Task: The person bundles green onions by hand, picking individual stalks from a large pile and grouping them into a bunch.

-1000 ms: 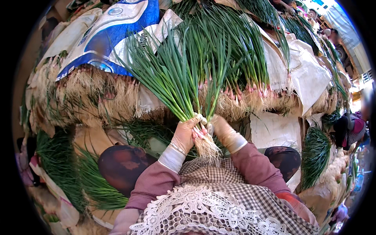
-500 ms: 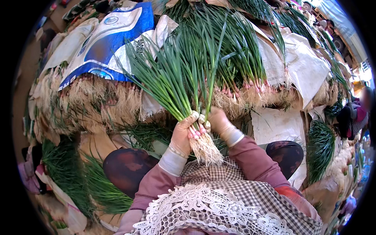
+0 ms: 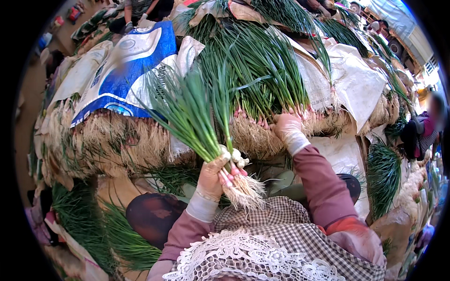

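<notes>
My left hand (image 3: 213, 177), in a pale glove, is closed round a bunch of green garlic (image 3: 199, 129). The long green leaves fan up and away to the far left, while pinkish bulbs and pale stringy roots (image 3: 243, 191) stick out below the fist toward my lap. At the near edge of the heap, my gloved right hand (image 3: 288, 128) has its fingers curled in at the bulb ends of the piled green garlic (image 3: 262, 79). The fingertips are partly hidden among the stalks and roots there.
A blue and white sack (image 3: 136, 70) covers the heap's left part, and a white sack (image 3: 354, 77) its right. Loose green leaves (image 3: 126, 236) lie beside my left knee (image 3: 154, 213), with another leafy pile (image 3: 383, 175) at the right. Another person (image 3: 424, 126) is at the far right.
My right hand has left the held bunch and reached right and away to the heap. My left hand has drawn the bunch slightly nearer and to the left.
</notes>
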